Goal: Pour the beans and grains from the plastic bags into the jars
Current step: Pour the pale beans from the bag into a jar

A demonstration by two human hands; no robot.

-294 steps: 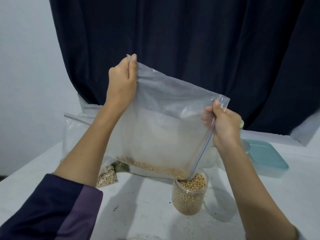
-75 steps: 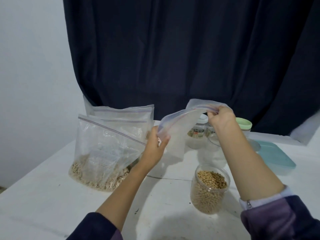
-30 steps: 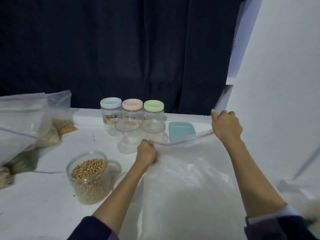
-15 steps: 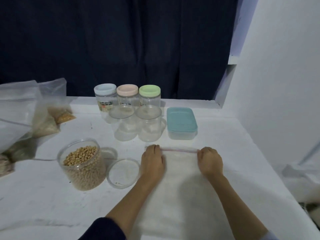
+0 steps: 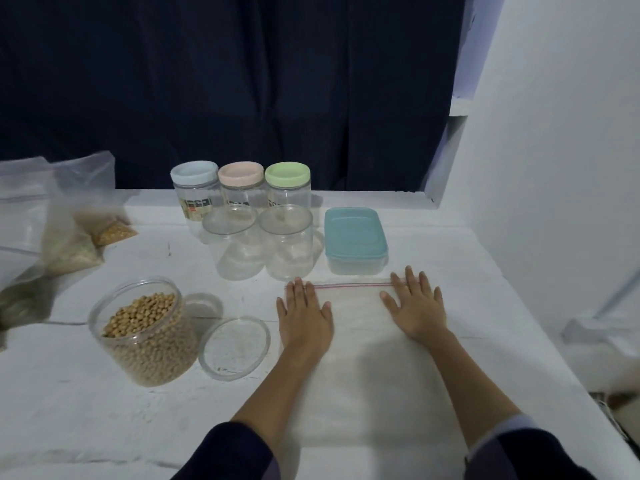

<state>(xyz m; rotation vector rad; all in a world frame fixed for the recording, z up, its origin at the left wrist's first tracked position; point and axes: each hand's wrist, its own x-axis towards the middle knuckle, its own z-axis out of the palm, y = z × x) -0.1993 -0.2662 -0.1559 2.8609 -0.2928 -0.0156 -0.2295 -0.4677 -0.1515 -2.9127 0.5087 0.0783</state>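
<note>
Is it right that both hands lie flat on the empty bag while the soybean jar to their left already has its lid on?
Not quite. The head view shows the soybean jar open, its clear lid lying beside it. The left hand and right hand do lie flat on the empty bag.

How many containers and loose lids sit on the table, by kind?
Clear jars with coloured screw lids (blue, pink, green): 3
Clear empty open jars: 2
Clear open jar of beans: 1
Teal-lidded rectangular plastic box: 1
Loose clear round lid: 1
Total: 8
</note>
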